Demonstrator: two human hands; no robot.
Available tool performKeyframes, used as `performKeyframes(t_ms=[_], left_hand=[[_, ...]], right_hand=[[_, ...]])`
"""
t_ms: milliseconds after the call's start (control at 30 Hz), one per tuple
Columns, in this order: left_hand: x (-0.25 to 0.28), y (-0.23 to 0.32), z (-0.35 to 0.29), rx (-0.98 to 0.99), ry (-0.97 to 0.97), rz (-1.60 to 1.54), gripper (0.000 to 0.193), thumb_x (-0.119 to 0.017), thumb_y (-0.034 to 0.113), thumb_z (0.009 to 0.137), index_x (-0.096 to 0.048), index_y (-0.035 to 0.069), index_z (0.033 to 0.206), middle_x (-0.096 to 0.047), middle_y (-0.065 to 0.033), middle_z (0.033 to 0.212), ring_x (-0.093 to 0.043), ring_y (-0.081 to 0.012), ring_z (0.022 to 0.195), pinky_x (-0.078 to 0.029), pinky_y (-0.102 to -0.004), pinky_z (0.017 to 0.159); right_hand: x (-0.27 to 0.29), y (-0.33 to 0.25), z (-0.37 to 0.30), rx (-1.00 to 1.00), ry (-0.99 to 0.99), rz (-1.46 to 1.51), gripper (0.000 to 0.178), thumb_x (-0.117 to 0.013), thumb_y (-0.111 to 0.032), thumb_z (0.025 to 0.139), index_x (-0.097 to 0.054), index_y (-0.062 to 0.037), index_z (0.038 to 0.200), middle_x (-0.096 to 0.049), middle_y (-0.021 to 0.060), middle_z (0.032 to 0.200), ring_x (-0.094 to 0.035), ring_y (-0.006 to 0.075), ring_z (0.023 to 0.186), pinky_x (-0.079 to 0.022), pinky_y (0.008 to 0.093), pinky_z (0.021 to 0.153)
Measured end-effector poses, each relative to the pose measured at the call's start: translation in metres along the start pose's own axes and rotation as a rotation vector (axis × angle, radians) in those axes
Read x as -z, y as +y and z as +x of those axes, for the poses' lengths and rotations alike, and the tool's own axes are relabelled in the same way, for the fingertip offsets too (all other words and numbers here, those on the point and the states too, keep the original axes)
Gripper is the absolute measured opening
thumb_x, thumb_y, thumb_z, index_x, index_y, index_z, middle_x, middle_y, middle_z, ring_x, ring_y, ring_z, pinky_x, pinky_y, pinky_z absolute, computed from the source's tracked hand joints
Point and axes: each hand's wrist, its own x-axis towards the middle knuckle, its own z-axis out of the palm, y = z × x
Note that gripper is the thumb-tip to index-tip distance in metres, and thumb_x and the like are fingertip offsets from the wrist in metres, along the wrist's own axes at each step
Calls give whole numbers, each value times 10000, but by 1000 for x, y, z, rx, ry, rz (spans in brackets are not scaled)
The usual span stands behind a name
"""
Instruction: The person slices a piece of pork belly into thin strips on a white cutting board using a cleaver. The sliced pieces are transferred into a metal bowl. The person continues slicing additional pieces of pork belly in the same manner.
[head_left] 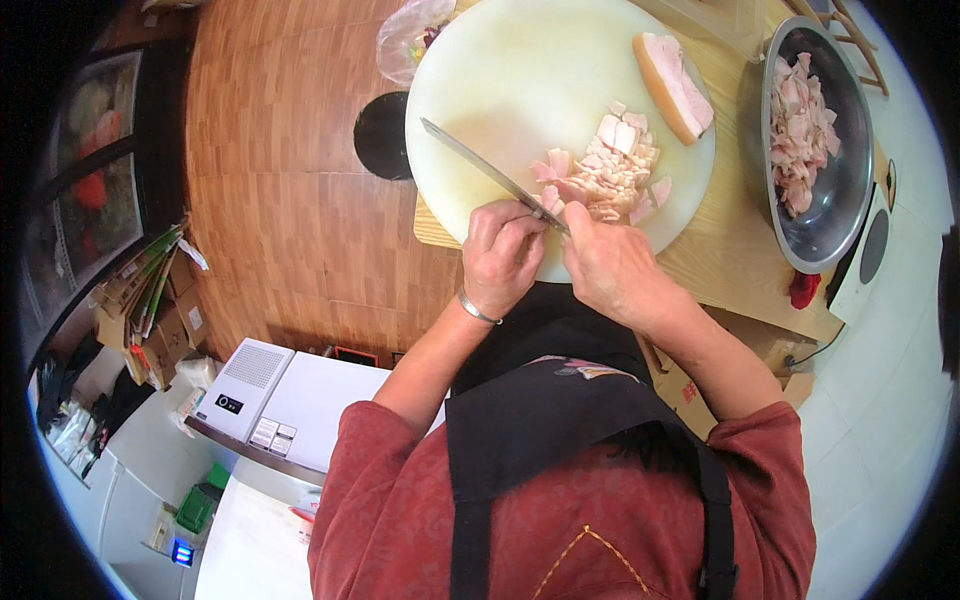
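My right hand [610,262] is wrapped round the handle of a knife [480,165], whose blade points up and left over the round white cutting board [470,60]. Close to the handle end of the blade, my left hand [503,255] has its fingers curled together against the knife; whatever they pinch is too small to make out. Just beyond my hands lies a heap of diced pale pink meat [610,170], with a few thin slices beside it. An uncut slab of pork with rind [672,88] rests near the board's upper right edge.
A metal bowl [845,205] of sliced meat stands on the wooden table [715,265] at the right. A clear plastic bag [400,45] sits at the board's far left. A black round stool [383,135] is on the wood floor, and a white appliance [325,400] stands at the lower left.
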Motion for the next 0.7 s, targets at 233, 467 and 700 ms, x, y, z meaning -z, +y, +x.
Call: performKeyframes(t_ms=[233, 467, 700], left_hand=[[-1, 2, -2, 17, 11, 25, 299, -777, -65, 736, -703, 62, 997, -647, -111, 1075, -619, -321, 1012, -531, -411, 847], [12, 8, -5, 52, -33, 13, 348, -721, -94, 768, -720, 59, 1081, -646, -123, 1141, -621, -334, 1070, -541, -410, 899], [19, 17, -8, 34, -64, 100, 353, -714, -73, 787, -721, 80, 1104, -650, -121, 1131, -634, -334, 1023, -536, -415, 896]], right_hand=[[-6, 10, -30, -99, -47, -28, 198, -595, -86, 954, -460, -15, 1080, -653, 266, 775, -655, 490, 756, -493, 577, 654], [-15, 24, -2, -8, 151, 134, 254, -593, -122, 968, -481, -21, 1172, -669, 269, 806, -654, 494, 759, -481, 594, 660], [8, 36, -39, -131, 186, 31, 181, -565, -120, 975, -484, -43, 1118, -653, 257, 761, -641, 504, 729, -476, 605, 660]])
